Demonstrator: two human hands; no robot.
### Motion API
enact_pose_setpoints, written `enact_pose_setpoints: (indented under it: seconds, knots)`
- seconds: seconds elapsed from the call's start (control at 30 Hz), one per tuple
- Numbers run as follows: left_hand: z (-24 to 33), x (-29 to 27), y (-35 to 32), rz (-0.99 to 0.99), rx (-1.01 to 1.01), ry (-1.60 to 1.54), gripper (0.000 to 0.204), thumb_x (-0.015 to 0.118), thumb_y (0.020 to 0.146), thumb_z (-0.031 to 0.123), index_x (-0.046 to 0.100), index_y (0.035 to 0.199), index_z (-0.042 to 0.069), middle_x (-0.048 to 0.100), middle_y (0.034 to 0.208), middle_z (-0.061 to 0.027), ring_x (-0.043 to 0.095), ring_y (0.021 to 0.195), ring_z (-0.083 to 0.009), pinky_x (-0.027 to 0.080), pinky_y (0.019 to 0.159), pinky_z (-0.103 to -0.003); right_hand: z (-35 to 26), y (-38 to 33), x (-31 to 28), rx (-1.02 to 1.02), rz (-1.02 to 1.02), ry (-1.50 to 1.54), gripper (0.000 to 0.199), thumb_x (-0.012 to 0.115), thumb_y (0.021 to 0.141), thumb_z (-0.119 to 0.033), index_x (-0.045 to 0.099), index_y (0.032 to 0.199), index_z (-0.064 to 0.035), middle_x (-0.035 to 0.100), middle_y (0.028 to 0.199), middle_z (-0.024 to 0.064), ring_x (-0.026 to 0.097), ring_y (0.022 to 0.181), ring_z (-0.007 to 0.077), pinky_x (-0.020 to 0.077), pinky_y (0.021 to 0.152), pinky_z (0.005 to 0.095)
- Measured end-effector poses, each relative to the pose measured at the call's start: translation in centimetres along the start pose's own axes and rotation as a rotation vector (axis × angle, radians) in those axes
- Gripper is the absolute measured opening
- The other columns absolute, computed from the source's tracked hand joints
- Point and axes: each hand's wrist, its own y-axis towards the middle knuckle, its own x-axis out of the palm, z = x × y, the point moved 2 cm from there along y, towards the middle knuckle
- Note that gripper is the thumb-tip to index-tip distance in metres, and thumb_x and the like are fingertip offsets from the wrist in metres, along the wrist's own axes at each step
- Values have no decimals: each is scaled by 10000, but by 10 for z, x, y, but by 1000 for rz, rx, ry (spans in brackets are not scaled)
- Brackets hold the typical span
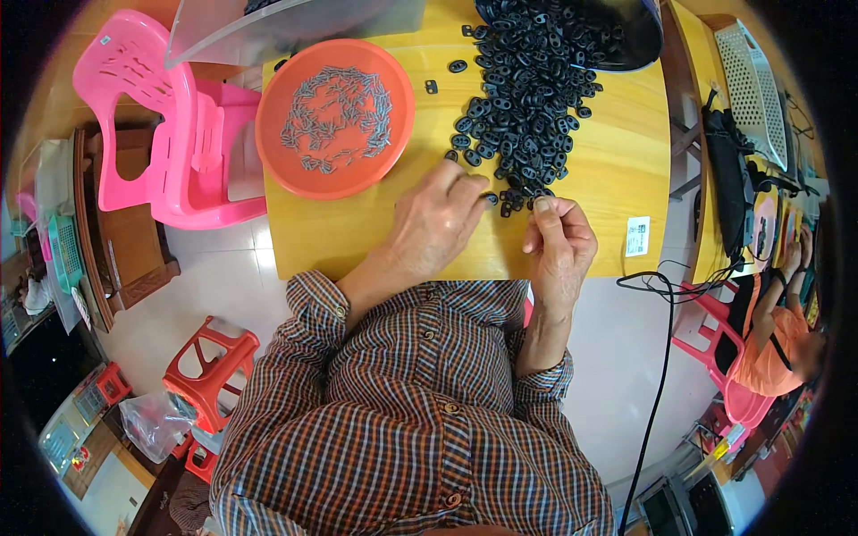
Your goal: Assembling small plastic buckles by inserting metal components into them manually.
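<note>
One black piece (537,194) sits pinched in our right hand (565,246) at the near end of our heap (527,116); our left hand (438,219) curls over the yellow table (621,161), and we cannot tell whether it grips. Beyond it, leftward, an orange bowl (271,116) holds grey pins (375,98).

Translucent bin (313,34) and black container (640,49), cut off at the top.

On yellow rectangular wood-grained table (617,170): at eleven o'clock, round orange plastic dish (335,184), holding slim grey metal pins (353,113); at one, heaped black oval two-holed pieces (527,107), reaching back into black round-edged container (639,46). Behind dish, translucent plastic box (313,34). Off table, at ten o'clock, pink plastic chair (210,134); at eight, red plastic stool (192,390).
</note>
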Motion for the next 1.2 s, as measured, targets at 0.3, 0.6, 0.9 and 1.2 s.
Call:
enact_pose_setpoints:
  seconds: [0.3, 0.6, 0.9, 1.2]
  knots:
    - [-3, 17, -4, -108, 97, 73, 187, 667, 745, 49, 622, 926, 36, 545, 847, -101, 595, 725, -275, 508, 603, -362, 3, 0, -3, -19, 6, 6, 101, 600, 883, -94, 587, 845, -1, 529, 660, 13, 418, 507, 56, 333, 472, 182]
    - [-4, 11, -1, -53, 44, -107, 134, 666, 746, -10, 605, 862, 16, 571, 813, -115, 612, 719, -271, 512, 625, -348, 2, 1, -3, -12, 11, 4, 99, 610, 877, -98, 593, 843, -7, 538, 668, 12, 419, 498, 56, 339, 470, 181]
    - [-6, 5, -4, -57, -283, -704, 183, 615, 775, -83, 624, 942, -7, 596, 863, -21, 577, 741, -47, 482, 651, -195, 6, 0, 1, 26, -39, 22, 104, 604, 881, -104, 594, 847, -6, 545, 675, 18, 426, 502, 56, 342, 473, 178]
    - [-2, 0, -2, 30, -229, -630, 180, 642, 734, -90, 620, 892, -5, 608, 850, -46, 588, 693, -74, 491, 623, -210, 8, -3, 8, 33, -97, 67, 133, 598, 898, -153, 605, 853, -29, 578, 660, -12, 469, 496, 27, 333, 454, 171]
